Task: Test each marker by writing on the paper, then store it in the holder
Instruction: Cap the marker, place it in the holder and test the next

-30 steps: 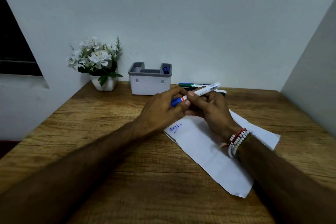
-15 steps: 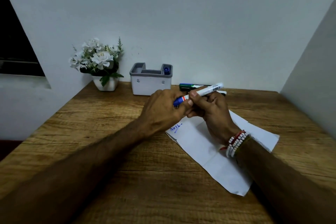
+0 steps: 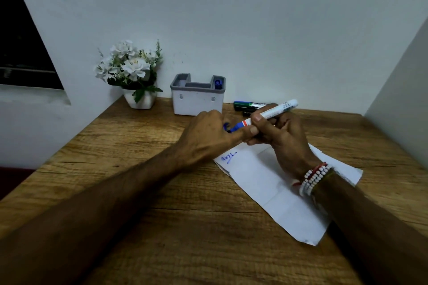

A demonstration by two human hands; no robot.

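Note:
My right hand [image 3: 280, 139] grips the barrel of a white marker [image 3: 275, 110] with a blue end, held tilted above the paper's far edge. My left hand [image 3: 206, 136] is closed around the marker's blue cap [image 3: 235, 127], and its fingers hide most of the cap. I cannot tell whether the cap is off the marker. The white paper [image 3: 266, 183] lies on the table with a blue scribble [image 3: 228, 157] near its left corner. The white holder with a grey rim [image 3: 196, 102] stands at the back, with a blue marker [image 3: 217, 83] upright in its right compartment.
A green marker [image 3: 244, 104] and a black marker [image 3: 247, 113] lie on the wooden table [image 3: 139, 227] right of the holder, behind my hands. A white pot of white flowers [image 3: 132, 71] stands left of the holder. Walls close in behind and on the right.
My left hand has shifted slightly left along the marker's blue end, and more blue shows between the two hands. The right hand keeps its grip on the barrel.

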